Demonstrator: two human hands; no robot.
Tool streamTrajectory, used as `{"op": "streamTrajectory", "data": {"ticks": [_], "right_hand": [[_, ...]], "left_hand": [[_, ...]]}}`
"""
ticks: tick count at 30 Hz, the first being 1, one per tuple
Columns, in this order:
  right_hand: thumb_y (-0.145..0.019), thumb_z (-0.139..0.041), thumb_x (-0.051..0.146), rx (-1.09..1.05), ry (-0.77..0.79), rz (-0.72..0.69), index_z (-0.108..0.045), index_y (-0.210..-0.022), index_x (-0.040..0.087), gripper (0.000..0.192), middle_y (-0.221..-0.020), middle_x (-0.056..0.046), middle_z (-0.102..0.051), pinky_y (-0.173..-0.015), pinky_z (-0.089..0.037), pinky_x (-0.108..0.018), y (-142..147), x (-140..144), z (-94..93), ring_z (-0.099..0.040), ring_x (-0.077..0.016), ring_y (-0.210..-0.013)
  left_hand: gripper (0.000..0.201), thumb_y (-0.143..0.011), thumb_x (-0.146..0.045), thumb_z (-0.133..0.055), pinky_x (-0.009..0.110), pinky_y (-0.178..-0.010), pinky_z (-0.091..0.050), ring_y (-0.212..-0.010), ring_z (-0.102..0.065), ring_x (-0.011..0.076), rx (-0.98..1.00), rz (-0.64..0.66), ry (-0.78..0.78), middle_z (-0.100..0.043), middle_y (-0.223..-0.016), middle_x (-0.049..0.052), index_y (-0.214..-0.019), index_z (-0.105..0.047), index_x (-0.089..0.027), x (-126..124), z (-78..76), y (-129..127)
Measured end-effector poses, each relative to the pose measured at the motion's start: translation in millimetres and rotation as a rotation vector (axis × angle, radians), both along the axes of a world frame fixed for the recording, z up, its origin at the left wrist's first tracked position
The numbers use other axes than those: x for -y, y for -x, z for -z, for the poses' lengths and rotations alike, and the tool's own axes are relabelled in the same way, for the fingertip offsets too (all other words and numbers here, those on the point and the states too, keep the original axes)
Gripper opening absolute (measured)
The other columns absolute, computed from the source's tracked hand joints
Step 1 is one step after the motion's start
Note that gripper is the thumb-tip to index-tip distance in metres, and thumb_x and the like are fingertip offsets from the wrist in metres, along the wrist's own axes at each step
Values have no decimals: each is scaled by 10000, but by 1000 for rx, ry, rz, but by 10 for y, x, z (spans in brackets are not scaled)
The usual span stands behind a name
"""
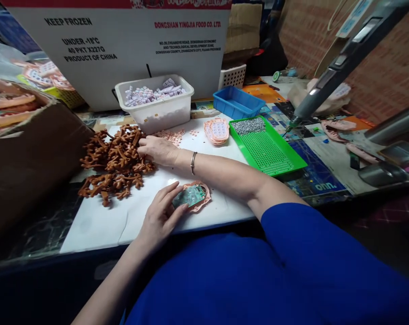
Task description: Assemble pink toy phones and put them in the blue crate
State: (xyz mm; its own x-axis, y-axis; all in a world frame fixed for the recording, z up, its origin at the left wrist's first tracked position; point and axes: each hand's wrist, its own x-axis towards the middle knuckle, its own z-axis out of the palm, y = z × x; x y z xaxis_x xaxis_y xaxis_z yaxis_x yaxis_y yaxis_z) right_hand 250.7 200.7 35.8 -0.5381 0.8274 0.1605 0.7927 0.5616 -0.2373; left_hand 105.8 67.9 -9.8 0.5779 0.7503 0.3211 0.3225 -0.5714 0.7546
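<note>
My left hand steadies a pink plastic shell on the white work surface, its thumb and fingers on either side of a green circuit board lying in it. At the right edge of a heap of brown, branching plastic parts, my right hand has its fingers curled in. The fingertips are partly hidden, so what they pinch cannot be made out. Just behind that hand lie small pink pieces. Farther right is a small stack of pink shells with white keypads.
A white tub of small pale pieces stands at the back, beside a blue tray. To the right, a green perforated tray holds screws, with an electric screwdriver hanging over it. A cardboard box stands left.
</note>
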Motion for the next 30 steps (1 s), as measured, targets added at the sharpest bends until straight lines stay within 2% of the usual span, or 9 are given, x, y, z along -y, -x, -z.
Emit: {"op": "streamTrajectory", "data": {"ticks": [4,8,13,16,20,23,25,27,30], "right_hand": [[-974,-474,117,-56,39,31,-622,-930,167,163,-1122,-84,-659,-964,-421,-317,-91,87,-80,-547,-172,-1068],[-918,-571,108,-443,253,131,-597,-854,154,83,-889,-33,-664,-835,-450,-286,-254,345,-168,-568,-124,-837],[-889,-538,30,-960,724,106,-576,-780,123,148,-649,53,-569,-609,-436,-188,-423,899,-269,-512,-47,-593],[-872,-565,22,-1022,795,171,-604,-786,103,124,-660,50,-590,-605,-442,-158,-514,1180,-279,-520,-28,-591],[-896,-596,123,-1062,673,210,-635,-850,102,64,-748,27,-620,-644,-481,-164,-662,1401,-150,-560,-35,-638],[-940,-563,220,-1024,298,229,-647,-957,116,135,-892,-25,-660,-739,-528,-226,-781,1490,-42,-602,-76,-743],[-938,-585,255,-889,63,146,-639,-1102,123,217,-1086,-77,-667,-845,-535,-270,-846,1531,-34,-604,-107,-864],[-935,-603,274,-710,0,-5,-572,-1289,136,381,-1199,-100,-633,-904,-524,-290,-890,1564,-83,-587,-125,-932],[-953,-566,260,-547,37,-92,-565,-1322,150,385,-1051,-72,-627,-897,-507,-289,-923,1607,-179,-572,-134,-920]], "left_hand": [[291,-879,-389,-635,371,-851,-584,-972,-685,220,139,-224,98,-696,-1115,110,-1099,-634,-198,-42,-75,53],[372,-783,-387,-749,250,-687,-554,-837,-634,146,461,-494,146,-641,-998,40,-1063,-569,-222,-217,-221,99],[455,-692,-410,-809,236,-620,-542,-766,-638,139,650,-377,465,-667,-954,35,-1055,-613,-217,-331,-391,-86],[358,-617,-352,-849,218,-575,-523,-638,-611,108,699,-309,552,-682,-797,6,-880,-667,-190,-271,-429,-263],[381,-499,-294,-912,174,-557,-521,-583,-611,83,739,-287,750,-679,-698,-24,-792,-698,-177,-170,-457,-410],[421,-438,-311,-952,139,-571,-518,-591,-618,69,746,-273,857,-691,-704,-25,-763,-717,-182,-133,-476,-443],[407,-462,-336,-954,140,-579,-521,-602,-626,74,680,-208,849,-705,-723,-17,-773,-735,-193,-126,-477,-449],[370,-526,-359,-935,165,-618,-540,-653,-655,100,550,-92,824,-726,-771,9,-803,-750,-197,-126,-471,-453],[361,-602,-395,-897,218,-663,-557,-680,-664,132,439,29,800,-720,-771,24,-863,-744,-198,-118,-462,-462]]}}
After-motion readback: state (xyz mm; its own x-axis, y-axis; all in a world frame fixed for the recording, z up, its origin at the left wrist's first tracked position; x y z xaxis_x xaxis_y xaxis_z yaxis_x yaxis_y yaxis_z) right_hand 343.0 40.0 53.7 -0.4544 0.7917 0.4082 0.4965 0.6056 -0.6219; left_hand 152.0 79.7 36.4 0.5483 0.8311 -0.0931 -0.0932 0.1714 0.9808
